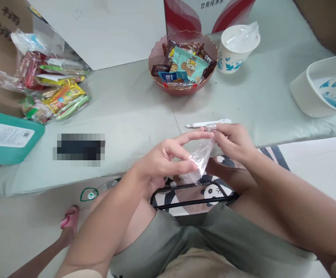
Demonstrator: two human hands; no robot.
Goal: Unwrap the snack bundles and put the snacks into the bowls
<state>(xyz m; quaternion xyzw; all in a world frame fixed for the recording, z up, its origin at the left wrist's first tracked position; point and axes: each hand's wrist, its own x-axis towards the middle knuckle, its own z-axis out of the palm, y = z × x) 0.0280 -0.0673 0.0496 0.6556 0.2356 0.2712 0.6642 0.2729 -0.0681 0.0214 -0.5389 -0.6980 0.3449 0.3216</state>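
Observation:
In front of me, over the near edge of the covered table, a crumpled clear plastic bag (pixel 202 159) is stretched between my hands. My left hand (pixel 172 156) has its thumb on the bag's lower part and its index finger reaching to the upper end. Thumb and fingers of my right hand (pixel 234 139) pinch the gathered upper end. Just behind my fingers lies a slim white utility knife (pixel 198 124), partly covered by the right hand. Whether anything is inside the bag, I cannot tell.
A pink bowl (pixel 182 90) of wrapped snacks stands further back, beside a paper cup (pixel 233 58) with clear plastic in it. At right is a white bin (pixel 307 90). Snack packets (pixel 59 94), a teal package (pixel 14 150) and a blurred dark object (pixel 79 147) are at left.

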